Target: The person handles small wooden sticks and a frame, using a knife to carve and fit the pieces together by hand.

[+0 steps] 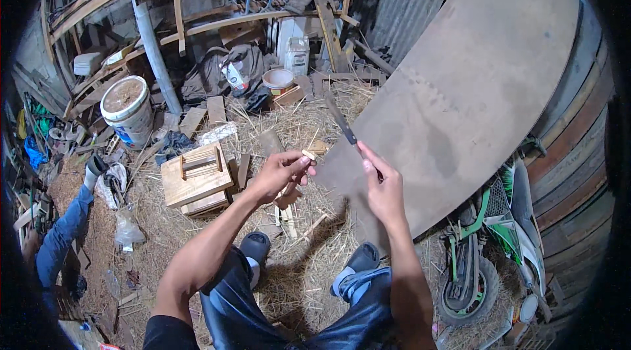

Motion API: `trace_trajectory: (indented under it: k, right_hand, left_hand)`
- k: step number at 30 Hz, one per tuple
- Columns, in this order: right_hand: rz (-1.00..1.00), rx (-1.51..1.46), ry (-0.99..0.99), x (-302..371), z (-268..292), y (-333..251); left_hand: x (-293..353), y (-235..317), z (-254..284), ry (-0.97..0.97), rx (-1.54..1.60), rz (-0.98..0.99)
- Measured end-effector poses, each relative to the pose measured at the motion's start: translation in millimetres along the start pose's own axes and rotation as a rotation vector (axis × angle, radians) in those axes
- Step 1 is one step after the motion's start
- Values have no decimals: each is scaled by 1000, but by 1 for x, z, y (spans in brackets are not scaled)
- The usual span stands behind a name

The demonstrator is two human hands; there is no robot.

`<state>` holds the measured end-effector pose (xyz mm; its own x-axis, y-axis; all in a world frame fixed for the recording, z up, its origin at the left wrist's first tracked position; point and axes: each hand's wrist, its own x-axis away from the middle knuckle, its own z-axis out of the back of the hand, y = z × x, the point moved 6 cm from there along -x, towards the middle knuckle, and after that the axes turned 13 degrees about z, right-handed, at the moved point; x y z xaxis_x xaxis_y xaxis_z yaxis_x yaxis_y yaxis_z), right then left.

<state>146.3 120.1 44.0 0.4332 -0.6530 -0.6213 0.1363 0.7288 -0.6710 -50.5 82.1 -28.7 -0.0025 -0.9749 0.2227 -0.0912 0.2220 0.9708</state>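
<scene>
My left hand (281, 174) pinches a short, pale piece of wood (309, 155) between thumb and fingers, at the middle of the view. To its right, my right hand (382, 186) grips a knife (340, 120) by its dark handle. The blade points up and away to the left, apart from the wood. Most of the handle is hidden by my fingers. Below my left hand, several pale wood strips (289, 220) lie on the straw. A wooden box-like piece with a handle frame (197, 179) rests on the ground to the left.
A large brown board (486, 67) leans at the right, above a green-framed wheeled vehicle (470, 278). A white bucket (126, 113), a tub (278, 79) and a white canister (297, 54) stand farther back. Another person's leg (66, 232) reaches in at the left.
</scene>
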Motion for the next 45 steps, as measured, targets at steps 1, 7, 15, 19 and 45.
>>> trace_trajectory:
  k: [1, 7, 15, 19, 45]
  right_hand:
    - [-10, -51, -10, 1, 2, 9]
    - [-90, -225, 99, -1, 10, 12]
    - [-129, -263, 78, 1, 10, 7]
    - [-161, -255, 5, 5, 7, 6]
    - [-168, -227, 14, 12, -1, 10]
  left_hand:
    - [-2, -1, -2, -36, 26, 8]
    - [-1, -1, -13, -117, 31, 58]
    - [-4, -4, -14, -129, -93, 12]
    - [-3, -2, -14, -123, -116, 13]
    - [0, -1, -8, -92, -139, 17]
